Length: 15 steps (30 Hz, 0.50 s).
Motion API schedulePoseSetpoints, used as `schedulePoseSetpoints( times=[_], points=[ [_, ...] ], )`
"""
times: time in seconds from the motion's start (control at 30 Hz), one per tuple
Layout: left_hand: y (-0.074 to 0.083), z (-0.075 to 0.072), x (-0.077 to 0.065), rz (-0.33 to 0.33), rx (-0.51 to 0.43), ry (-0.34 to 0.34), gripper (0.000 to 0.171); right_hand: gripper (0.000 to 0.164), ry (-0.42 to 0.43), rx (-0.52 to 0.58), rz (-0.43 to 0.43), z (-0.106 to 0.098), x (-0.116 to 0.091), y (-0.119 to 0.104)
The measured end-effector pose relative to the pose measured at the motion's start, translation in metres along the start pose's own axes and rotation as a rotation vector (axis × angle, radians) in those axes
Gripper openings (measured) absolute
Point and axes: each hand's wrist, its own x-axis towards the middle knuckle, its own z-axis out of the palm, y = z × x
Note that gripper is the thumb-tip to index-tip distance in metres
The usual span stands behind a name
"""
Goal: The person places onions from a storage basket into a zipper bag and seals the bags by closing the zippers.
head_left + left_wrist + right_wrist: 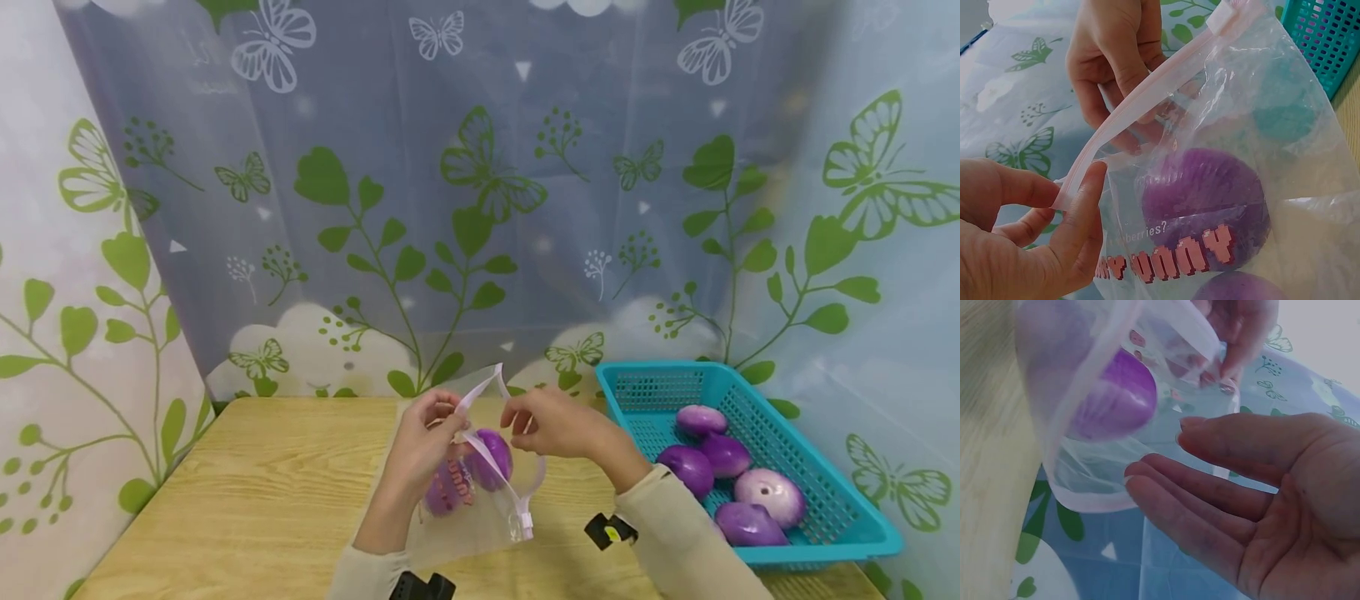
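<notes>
My left hand (422,442) pinches the pink zip edge of a clear zip bag (1310,231) between thumb and fingers. The bag's mouth gapes, and its slider (521,523) sits at the near end of the strip. Inside lie a purple onion (1210,200) and a second onion (1241,289), the latter partly cut off in the left wrist view. My right hand (558,423) is at the bag's mouth with nothing in it; its fingers are loosely bent, the fingertips (1138,481) close to the opening. Pink lettering (1185,256) is printed on the bag.
To the right stands a turquoise basket (840,475) holding several purple onions (686,471). The bag is over a wooden table (300,475). A patterned curtain (390,208) hangs behind and at both sides.
</notes>
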Motion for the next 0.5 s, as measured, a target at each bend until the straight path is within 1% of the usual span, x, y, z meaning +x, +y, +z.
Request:
schedulePoseSetpoints(
  times=[0.17,0.33,0.5],
  points=[
    [0.001,-0.001,0.0,-0.001,-0.004,-0.008,0.013,0.014,-0.023,-0.017,-0.017,-0.011,-0.002,-0.001],
    [0.0,-0.001,-0.001,0.001,0.001,-0.007,0.014,0.019,-0.034,-0.01,-0.022,-0.022,-0.006,0.001],
    [0.0,-0.001,-0.001,0.003,0.0,-0.004,0.014,0.021,-0.019,-0.013,-0.028,-0.035,-0.014,0.006]
  ],
)
